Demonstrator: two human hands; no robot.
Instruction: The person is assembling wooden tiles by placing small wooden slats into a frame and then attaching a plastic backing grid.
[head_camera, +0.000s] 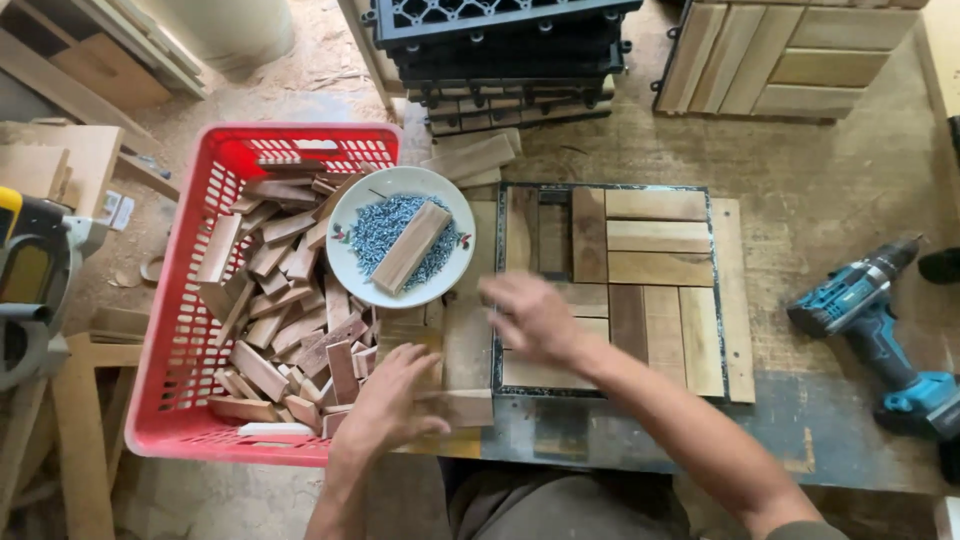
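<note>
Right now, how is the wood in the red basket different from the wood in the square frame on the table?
The wood blocks in the red basket lie jumbled and tilted every way, while the slats in the square tile lie flat, side by side in neat rows. The basket blocks look short and loose; the tile slats are longer and sit inside a black frame. The left hand is beside the basket; the right hand is over the tile. Both are plain brown wood.
</note>
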